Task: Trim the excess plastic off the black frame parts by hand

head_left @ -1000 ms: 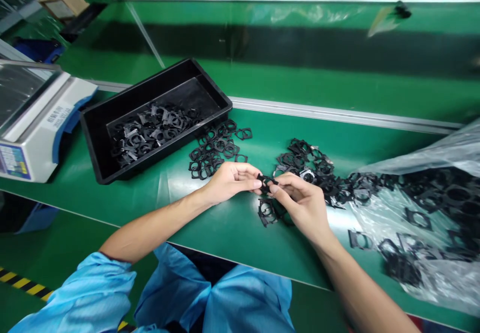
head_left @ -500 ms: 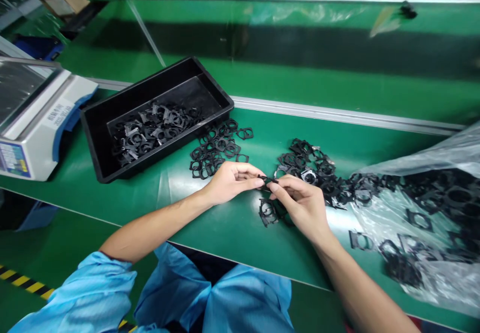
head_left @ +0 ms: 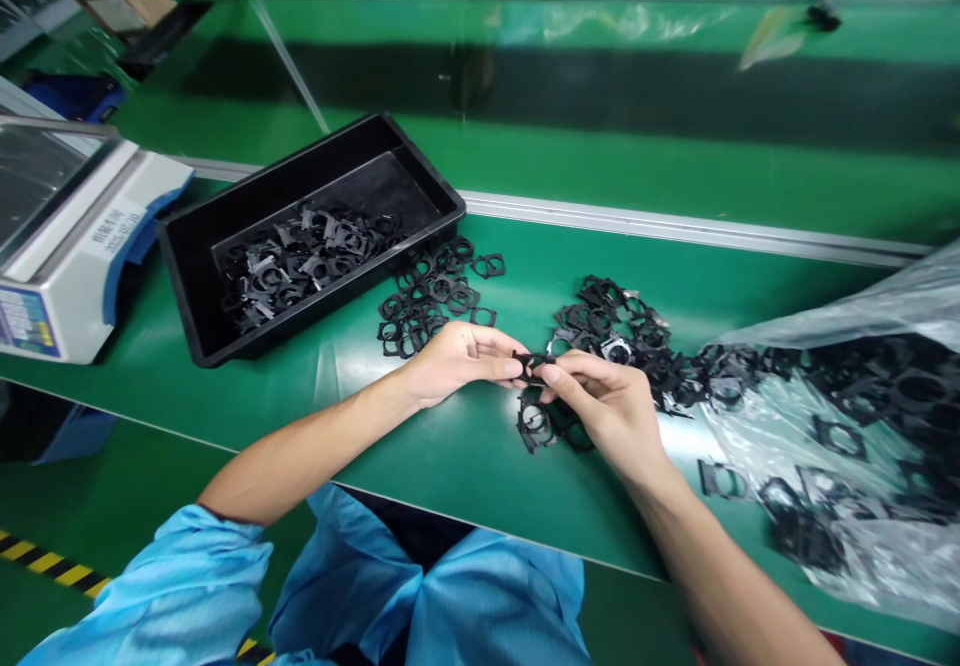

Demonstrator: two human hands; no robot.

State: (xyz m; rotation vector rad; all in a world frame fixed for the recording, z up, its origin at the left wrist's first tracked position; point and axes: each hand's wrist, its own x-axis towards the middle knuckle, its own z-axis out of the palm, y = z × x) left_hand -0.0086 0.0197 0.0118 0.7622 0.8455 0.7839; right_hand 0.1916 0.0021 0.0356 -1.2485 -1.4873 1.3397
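The left hand (head_left: 459, 364) and the right hand (head_left: 604, 411) are both pinching one small black plastic frame (head_left: 534, 366) between the fingertips, and a loose pile of similar frames (head_left: 611, 321) lies just ahead of the right hand on the green table (head_left: 450, 456).

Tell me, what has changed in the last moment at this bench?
Very little: the left hand and right hand still hold the small black frame between their fingertips, shifting it slightly. Nothing was picked up or let go. The loose frames and black tray stayed put.
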